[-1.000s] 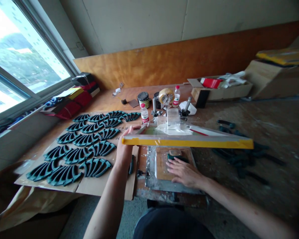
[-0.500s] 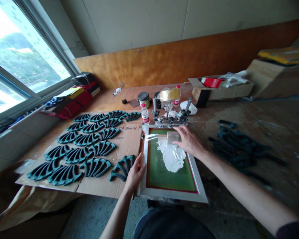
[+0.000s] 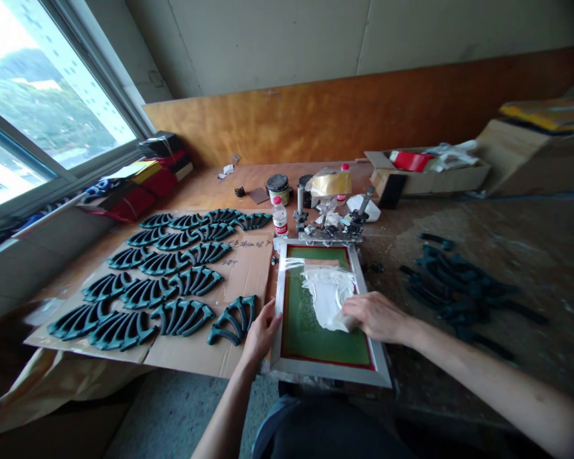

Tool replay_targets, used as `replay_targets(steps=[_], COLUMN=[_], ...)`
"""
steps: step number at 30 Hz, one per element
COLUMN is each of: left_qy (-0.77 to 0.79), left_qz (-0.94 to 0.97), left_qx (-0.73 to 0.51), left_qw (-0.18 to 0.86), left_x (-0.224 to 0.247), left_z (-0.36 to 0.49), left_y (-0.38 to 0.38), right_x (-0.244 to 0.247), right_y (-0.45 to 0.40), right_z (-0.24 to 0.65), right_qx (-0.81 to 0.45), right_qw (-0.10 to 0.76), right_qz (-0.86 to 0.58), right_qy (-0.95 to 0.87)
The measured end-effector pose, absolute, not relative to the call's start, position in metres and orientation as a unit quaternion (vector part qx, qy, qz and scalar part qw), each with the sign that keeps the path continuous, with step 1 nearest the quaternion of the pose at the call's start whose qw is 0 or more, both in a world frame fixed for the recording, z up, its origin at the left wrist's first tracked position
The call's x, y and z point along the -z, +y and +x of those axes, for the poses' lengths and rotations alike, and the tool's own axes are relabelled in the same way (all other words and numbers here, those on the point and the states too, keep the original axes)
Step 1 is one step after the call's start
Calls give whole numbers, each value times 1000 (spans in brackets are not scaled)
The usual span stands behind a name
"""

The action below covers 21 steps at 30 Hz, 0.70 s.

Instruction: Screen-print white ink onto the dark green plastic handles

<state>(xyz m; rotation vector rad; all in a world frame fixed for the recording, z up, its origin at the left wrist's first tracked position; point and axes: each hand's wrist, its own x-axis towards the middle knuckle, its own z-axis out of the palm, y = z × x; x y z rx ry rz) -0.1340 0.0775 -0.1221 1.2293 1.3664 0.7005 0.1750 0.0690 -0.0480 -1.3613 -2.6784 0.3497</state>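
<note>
My right hand [image 3: 379,315]: pinching scraper [image 3: 349,322], apparently spreading white paste [image 3: 325,296]; left hand [image 3: 263,333]: touching frame [image 3: 332,373], grip unclear. Needed: even pressure.

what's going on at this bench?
Someone's left hand is at the left edge of a framed screen lying flat. Their right hand is at the lower right of the white paste on it; whatever it grips is mostly hidden. Dark green slatted pieces lie in rows on cardboard to the left; a loose heap of dark pieces lies to the right.
</note>
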Motion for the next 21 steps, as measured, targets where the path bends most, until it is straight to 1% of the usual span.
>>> replay_targets(steps=[3,5,7,9,13,17,19,21], left_qy=[573,574,576,579,571,562,560,552], left_qz=[523,525,528,525,510,487,484,478], left_qx=[-300,-304,-304,-303,-305,-312,-337,-382], left_qw=[555,550,545,545,566,591,583,566], left_x=[122,122,121,121,112,76,49,20], left_z=[-135,-135,-135,-135,-136,-139,-138,-133], left_y=[77,76,76,76,76,78,82,91], right_x=[54,63,69,67,41,5,-8,-9], right_y=[71,63,52,50,90,143,153,152], right_z=[171,168,170,172,168,171,189,217], right_qx=[-89,-67,-71,-94,-99,-27,13,35], right_qw=[113,146,150,135,150,144,185,255], right_qz=[-470,-458,-426,-420,-507,-605,-634,-667], right_qy=[-871,-874,-889,-893,-843,-783,-751,-699])
